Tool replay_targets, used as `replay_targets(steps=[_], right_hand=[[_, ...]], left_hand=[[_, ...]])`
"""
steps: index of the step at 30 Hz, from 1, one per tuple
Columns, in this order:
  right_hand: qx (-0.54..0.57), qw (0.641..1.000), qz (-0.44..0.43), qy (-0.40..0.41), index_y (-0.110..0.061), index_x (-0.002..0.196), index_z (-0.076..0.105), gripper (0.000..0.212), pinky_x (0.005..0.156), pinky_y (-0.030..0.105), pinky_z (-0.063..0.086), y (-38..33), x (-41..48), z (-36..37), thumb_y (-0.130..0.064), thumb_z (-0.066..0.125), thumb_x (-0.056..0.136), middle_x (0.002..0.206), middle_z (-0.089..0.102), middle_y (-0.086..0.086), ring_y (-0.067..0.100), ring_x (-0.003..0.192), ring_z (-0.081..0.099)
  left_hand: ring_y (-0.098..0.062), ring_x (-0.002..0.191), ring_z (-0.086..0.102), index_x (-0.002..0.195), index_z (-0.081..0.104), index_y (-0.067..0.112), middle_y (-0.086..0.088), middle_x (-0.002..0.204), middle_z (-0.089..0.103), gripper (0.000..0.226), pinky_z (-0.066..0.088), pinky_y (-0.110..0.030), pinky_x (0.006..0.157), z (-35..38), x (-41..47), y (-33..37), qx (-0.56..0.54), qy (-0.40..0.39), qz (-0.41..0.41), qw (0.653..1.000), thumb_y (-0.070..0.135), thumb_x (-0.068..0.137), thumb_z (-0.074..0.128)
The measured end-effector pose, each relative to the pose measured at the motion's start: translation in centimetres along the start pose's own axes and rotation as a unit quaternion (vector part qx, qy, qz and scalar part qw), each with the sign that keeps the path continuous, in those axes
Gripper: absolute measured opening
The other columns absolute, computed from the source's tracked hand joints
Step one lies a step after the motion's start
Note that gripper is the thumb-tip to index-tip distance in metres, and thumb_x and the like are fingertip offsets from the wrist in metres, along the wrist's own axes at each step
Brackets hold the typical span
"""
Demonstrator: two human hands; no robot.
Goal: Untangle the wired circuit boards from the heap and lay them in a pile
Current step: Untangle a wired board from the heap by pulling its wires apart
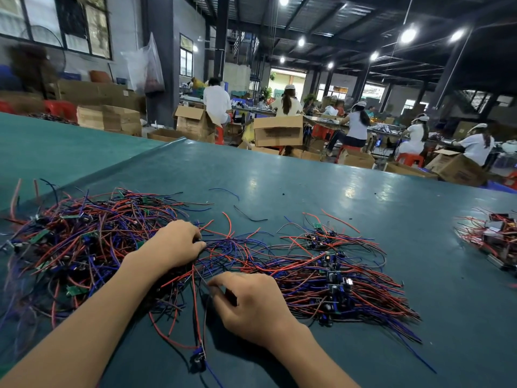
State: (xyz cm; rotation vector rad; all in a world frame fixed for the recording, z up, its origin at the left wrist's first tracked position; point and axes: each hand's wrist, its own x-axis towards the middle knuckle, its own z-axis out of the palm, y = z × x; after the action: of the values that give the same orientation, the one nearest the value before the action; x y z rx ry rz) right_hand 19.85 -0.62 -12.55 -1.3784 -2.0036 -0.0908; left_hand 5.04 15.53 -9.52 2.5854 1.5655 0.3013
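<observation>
A tangled heap (81, 247) of small green circuit boards with red, blue and black wires covers the left of the teal table (321, 191). My left hand (174, 243) rests at the heap's right edge, its fingers curled into a bunch of wires. To the right lies a sorted pile (333, 284) of boards with their wires fanned out. Between heap and pile, my right hand (251, 301) pinches thin wires with thumb and fingers. One board (198, 359) on a red wire lies near the table's front edge, below both hands.
A second wired bundle (492, 239) sits at the table's far right edge. Loose single wires (249, 215) lie beyond the heap. Past the table, seated workers (355, 130) and open cardboard boxes (277, 130) fill the floor.
</observation>
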Motion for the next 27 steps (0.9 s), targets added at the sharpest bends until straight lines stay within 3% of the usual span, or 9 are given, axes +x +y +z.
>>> replay_targets(steps=[4,6,9,11,14,22,27], right_hand=[[0.0,1.0,-0.003,0.002,-0.018,0.106,0.074,0.025,0.073,0.041,0.055,-0.1,0.0,0.0,-0.029,0.057,0.092,0.097,0.077,0.001,0.024,0.089,0.072],[-0.001,1.0,-0.004,0.005,-0.018,0.103,0.074,0.024,0.071,0.041,0.055,-0.2,-0.1,0.0,-0.03,0.056,0.092,0.094,0.077,0.001,0.025,0.088,0.072],[-0.005,1.0,-0.009,0.006,-0.017,0.102,0.074,0.026,0.07,0.041,0.056,-0.1,-0.1,-0.1,-0.03,0.055,0.091,0.093,0.077,0.002,0.026,0.086,0.072],[-0.008,1.0,-0.013,0.006,-0.016,0.102,0.074,0.024,0.068,0.04,0.056,-0.1,-0.1,-0.1,-0.029,0.056,0.091,0.091,0.077,0.002,0.026,0.084,0.071],[-0.016,1.0,-0.017,0.006,-0.016,0.099,0.073,0.024,0.064,0.039,0.054,-0.2,-0.1,-0.2,-0.029,0.056,0.089,0.086,0.075,0.002,0.027,0.079,0.07],[-0.019,1.0,-0.014,0.002,-0.016,0.102,0.074,0.024,0.066,0.038,0.056,-0.1,-0.2,-0.2,-0.028,0.06,0.086,0.088,0.076,0.003,0.028,0.08,0.07],[-0.02,1.0,-0.015,0.005,-0.016,0.102,0.074,0.025,0.065,0.039,0.056,-0.1,-0.1,-0.2,-0.029,0.059,0.087,0.088,0.076,0.004,0.029,0.079,0.07]], left_hand=[[-0.031,0.111,0.06,0.119,0.072,0.029,-0.007,0.113,0.057,0.031,0.048,-0.039,0.094,0.1,-0.6,0.3,0.036,0.034,0.019,0.999,0.045,0.098,0.056],[-0.031,0.11,0.058,0.119,0.071,0.031,-0.006,0.111,0.058,0.031,0.047,-0.04,0.091,0.1,-1.0,0.5,0.078,0.089,0.015,0.993,0.046,0.098,0.055],[-0.038,0.096,0.057,0.113,0.074,0.016,-0.013,0.1,0.059,0.026,0.048,-0.047,0.082,-0.6,-1.5,0.8,0.035,0.251,0.021,0.967,0.032,0.098,0.06],[-0.039,0.087,0.052,0.106,0.073,0.002,-0.019,0.094,0.054,0.021,0.048,-0.053,0.077,-1.1,-1.7,0.8,-0.024,0.371,0.039,0.927,0.018,0.094,0.067],[-0.037,0.09,0.045,0.108,0.067,-0.002,-0.021,0.101,0.05,0.02,0.045,-0.047,0.082,-1.8,-1.8,0.7,-0.053,0.472,0.056,0.878,0.01,0.092,0.069],[-0.04,0.095,0.044,0.11,0.064,0.003,-0.024,0.111,0.044,0.018,0.035,-0.033,0.088,-2.3,-2.5,1.3,-0.038,0.535,0.09,0.839,0.009,0.094,0.069],[-0.036,0.098,0.048,0.114,0.059,-0.004,-0.024,0.108,0.048,0.02,0.045,-0.04,0.09,-2.8,-2.7,1.5,-0.122,0.523,0.15,0.83,0.006,0.097,0.062]])
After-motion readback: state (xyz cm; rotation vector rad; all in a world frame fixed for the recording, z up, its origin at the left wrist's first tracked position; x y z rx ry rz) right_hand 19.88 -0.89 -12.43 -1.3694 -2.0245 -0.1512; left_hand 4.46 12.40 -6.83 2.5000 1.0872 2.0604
